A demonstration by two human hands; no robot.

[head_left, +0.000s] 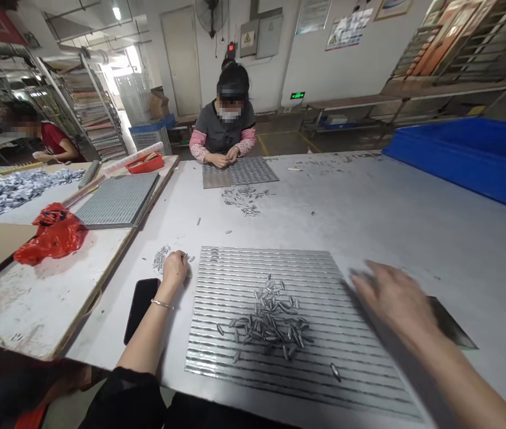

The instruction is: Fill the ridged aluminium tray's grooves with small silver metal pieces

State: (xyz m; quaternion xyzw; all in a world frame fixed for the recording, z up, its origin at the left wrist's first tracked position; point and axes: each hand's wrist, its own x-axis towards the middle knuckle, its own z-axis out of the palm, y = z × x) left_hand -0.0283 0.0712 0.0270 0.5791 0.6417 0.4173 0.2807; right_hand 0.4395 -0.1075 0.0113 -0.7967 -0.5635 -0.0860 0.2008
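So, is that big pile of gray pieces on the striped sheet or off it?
On it: the pile rests on the striped sheet, inside its edges.

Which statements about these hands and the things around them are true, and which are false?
1. A black phone lies left of the ridged panel. True.
2. The right hand holds the black phone. False: the right hand is by the panel's right edge.
3. A heap of grey pieces lies on the panel. True.
4. The bracelet is on the right wrist. False: the bracelet is on the left wrist.
5. The left hand is beside a small pile of pieces. True.
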